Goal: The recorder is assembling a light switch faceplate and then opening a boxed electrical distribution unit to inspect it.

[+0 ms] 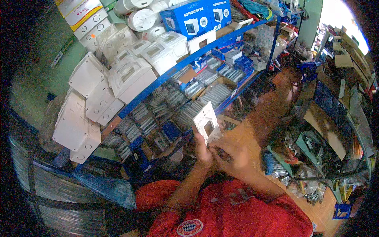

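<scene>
Shelving (185,62) with blue rails slants across the room before me, crowded with goods, and tan floor (319,209) shows at my lower right. White boxes (79,118) stack up on the shelf's left end; blue cartons (189,19) sit farther back, and small grey parts (215,93) lie in rows below the rail. My red shirt (237,209) fills the bottom of the view.

Both my hands are up in front of my chest, close together. My left hand (203,154) grips the white plate (202,119) by its lower end, thumb up along the near edge, so the plate stands tilted above my fist, clear of the shelf. My right hand (235,154) is curled just beside that lower end; it is blurred, so I cannot tell whether it pinches the plate or holds something of its own.

I judge the plate to be thin moulded plastic: light, stiff, a little slick on its face, and liable to crack if I bend it across the opening in its middle. Its rim seems the best hold, thumb and fingers on opposite edges, leaving the narrow strips around that opening unloaded.
</scene>
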Tool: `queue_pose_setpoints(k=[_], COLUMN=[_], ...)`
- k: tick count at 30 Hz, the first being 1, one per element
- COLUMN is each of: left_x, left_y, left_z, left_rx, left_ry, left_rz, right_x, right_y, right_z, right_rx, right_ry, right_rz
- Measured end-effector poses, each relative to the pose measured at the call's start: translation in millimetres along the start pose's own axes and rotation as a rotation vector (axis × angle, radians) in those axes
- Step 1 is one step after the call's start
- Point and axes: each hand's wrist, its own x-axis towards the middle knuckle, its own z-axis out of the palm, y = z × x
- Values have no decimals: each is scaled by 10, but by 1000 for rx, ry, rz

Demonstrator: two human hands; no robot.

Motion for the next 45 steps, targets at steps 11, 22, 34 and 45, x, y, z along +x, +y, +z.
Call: queue_pose_setpoints(k=[11, 22, 34, 45], left_x=[-28, 39, 122, 78], left_y=[-97, -37, 287, 302], left_z=[-108, -101, 78, 143], left_rx=[-99, -7, -264, -375], left_ry=[-50, -106, -146, -140], left_rz=[-33, -1, -144, -125], right_x=[22, 44, 15, -71], right_y=[-35, -86, -74, -1], right_z=[4, -112, -170, -91], right_rx=[-106, -268, 91, 282], right_ry=[-25, -161, 54, 57], right_rz=[6, -63, 109, 52])
